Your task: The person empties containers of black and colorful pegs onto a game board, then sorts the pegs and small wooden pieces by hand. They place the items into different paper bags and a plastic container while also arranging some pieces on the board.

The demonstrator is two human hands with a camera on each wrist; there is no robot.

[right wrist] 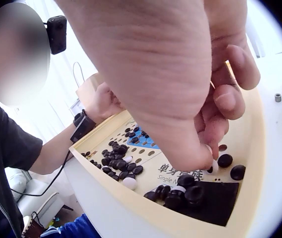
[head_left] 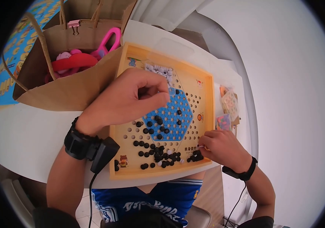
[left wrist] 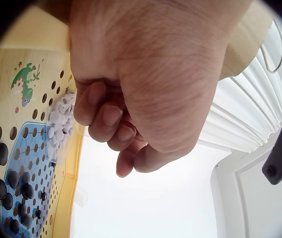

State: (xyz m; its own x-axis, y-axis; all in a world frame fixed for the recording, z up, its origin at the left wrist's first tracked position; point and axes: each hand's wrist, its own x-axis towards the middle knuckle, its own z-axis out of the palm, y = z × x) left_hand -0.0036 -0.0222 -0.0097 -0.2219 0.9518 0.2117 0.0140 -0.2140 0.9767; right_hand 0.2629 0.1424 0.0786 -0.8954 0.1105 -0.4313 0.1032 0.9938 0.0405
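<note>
My left hand [head_left: 132,97] is above the upper left of the wooden board [head_left: 210,95], fingers curled and thumb against forefinger; no object shows between them. Beneath and beyond it lies a clear bag of white pieces [left wrist: 59,119]. At the board's near right corner, my right hand [head_left: 223,148] reaches down. In the right wrist view, the thumb and forefinger of this hand [right wrist: 180,99] pinch a white piece [right wrist: 213,166], partly hidden by the fingertips. Black pieces [right wrist: 194,193] and a white one lie piled in the dark corner recess [right wrist: 218,198] beside them.
Several black pieces [head_left: 141,154] and a few white ones lie along the board's near side, others on the blue hexagon [head_left: 185,110]. A paper bag [head_left: 71,93] with pink and red things stands at the left. Small packets [head_left: 229,104] lie right of the board.
</note>
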